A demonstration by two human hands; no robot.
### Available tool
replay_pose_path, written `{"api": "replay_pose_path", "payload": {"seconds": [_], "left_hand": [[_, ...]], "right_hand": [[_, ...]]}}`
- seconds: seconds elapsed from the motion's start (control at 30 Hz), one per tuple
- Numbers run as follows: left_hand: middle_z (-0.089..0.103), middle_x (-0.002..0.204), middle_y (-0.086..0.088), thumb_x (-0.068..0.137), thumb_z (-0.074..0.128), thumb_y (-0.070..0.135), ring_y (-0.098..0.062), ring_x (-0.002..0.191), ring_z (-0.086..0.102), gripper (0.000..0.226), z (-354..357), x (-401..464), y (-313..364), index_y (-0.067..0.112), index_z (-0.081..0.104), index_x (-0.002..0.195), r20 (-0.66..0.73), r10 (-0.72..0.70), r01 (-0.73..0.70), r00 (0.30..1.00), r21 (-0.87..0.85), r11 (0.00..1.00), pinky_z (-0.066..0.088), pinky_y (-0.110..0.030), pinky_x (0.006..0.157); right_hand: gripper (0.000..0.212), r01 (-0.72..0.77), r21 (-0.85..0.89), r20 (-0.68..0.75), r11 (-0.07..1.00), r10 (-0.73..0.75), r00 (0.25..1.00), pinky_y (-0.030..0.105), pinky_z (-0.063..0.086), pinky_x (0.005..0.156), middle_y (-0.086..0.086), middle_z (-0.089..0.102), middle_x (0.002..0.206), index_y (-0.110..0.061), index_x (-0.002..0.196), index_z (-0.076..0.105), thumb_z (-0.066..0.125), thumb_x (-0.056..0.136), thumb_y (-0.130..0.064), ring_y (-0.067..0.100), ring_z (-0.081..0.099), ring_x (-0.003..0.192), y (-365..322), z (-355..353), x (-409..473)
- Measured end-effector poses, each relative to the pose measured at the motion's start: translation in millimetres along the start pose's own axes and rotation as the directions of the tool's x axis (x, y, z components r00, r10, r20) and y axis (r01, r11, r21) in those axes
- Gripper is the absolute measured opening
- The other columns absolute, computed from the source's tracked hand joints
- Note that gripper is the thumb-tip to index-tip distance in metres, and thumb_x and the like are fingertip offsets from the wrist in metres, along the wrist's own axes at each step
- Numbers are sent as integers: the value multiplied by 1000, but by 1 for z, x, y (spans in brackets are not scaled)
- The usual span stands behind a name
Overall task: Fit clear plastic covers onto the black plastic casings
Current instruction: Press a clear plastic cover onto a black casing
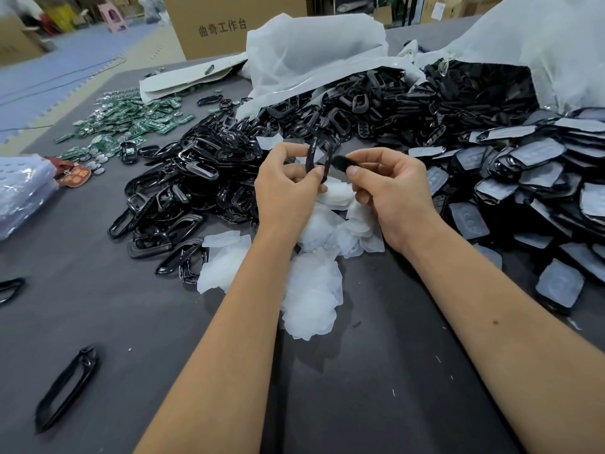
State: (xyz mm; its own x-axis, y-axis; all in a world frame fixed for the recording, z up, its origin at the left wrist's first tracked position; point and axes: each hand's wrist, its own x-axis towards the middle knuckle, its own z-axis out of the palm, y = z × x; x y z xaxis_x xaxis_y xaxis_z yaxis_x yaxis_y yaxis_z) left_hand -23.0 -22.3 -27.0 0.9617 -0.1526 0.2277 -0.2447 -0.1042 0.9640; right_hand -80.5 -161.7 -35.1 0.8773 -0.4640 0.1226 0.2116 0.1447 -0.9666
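Observation:
My left hand (288, 188) pinches a black frame-shaped casing (313, 152), held upright above the table's middle. My right hand (393, 191) pinches a second, blurred black piece (340, 162) that touches the casing's right side. Under both hands lies a heap of clear plastic covers (311, 283). A big pile of loose black casings (196, 178) spreads to the left. To the right lie several black casings with clear covers on them (537, 204).
A grey table (131, 322) carries everything. Green circuit boards (131, 122) lie at the far left, white bags (311, 54) spill black parts at the back. A single black frame (65, 388) lies near left. A clear bag (23, 191) sits at the left edge.

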Motion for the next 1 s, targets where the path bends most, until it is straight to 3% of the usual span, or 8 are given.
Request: {"api": "replay_pose_path", "payload": {"seconds": [0.13,0.23,0.37,0.57,0.73,0.87,1.0], "left_hand": [[70,65,4,89,72,4,-9,62,65,21,0,2,-4,23,76,97,-5,41,-41,999,49,998,53,-21,66],[71,71,-9,92,66,3,-11,61,65,24,0,3,-5,21,80,99,-16,63,-61,998,66,996,54,-23,63],[78,84,-6,95,60,-1,-15,62,73,30,1,3,-7,20,80,104,27,33,-35,999,61,998,63,-33,70],[78,92,-11,90,46,-12,-16,60,67,43,2,4,-4,8,80,107,123,-16,10,992,48,999,54,-32,67],[78,90,-7,93,55,-7,-12,59,68,32,2,1,-1,8,80,107,149,25,-34,988,58,998,50,-23,63],[78,86,-11,93,68,0,-22,65,72,17,3,0,-3,6,79,105,135,68,-80,989,79,994,61,-36,71],[78,85,-10,91,72,-1,-16,63,71,17,0,1,-4,7,79,104,143,61,-69,988,55,996,61,-38,74]], "right_hand": [[9,54,-85,-47,995,-58,997,21,47,50,2,71,71,-8,95,77,76,90,-1,11,59,56,3,0,0],[11,103,-223,-106,969,-129,986,24,50,49,5,74,69,-8,89,74,84,85,-9,16,67,55,6,0,0],[11,129,-301,-107,945,-168,980,26,54,48,4,74,67,-12,83,75,87,82,-12,19,71,53,7,3,-2],[11,187,-459,-89,868,-255,963,32,58,49,-1,73,65,-15,82,76,87,83,-14,15,70,51,5,5,-5],[9,254,-592,-67,765,-361,930,36,60,67,-5,72,70,-13,84,77,86,83,-15,13,70,62,4,6,-7],[6,269,-638,-37,721,-378,925,36,59,72,-5,72,73,-12,85,78,84,84,-13,12,70,67,3,6,-8],[5,270,-641,-36,719,-379,925,34,59,73,-6,72,74,-12,87,78,83,84,-12,9,69,68,2,7,-8]]}}
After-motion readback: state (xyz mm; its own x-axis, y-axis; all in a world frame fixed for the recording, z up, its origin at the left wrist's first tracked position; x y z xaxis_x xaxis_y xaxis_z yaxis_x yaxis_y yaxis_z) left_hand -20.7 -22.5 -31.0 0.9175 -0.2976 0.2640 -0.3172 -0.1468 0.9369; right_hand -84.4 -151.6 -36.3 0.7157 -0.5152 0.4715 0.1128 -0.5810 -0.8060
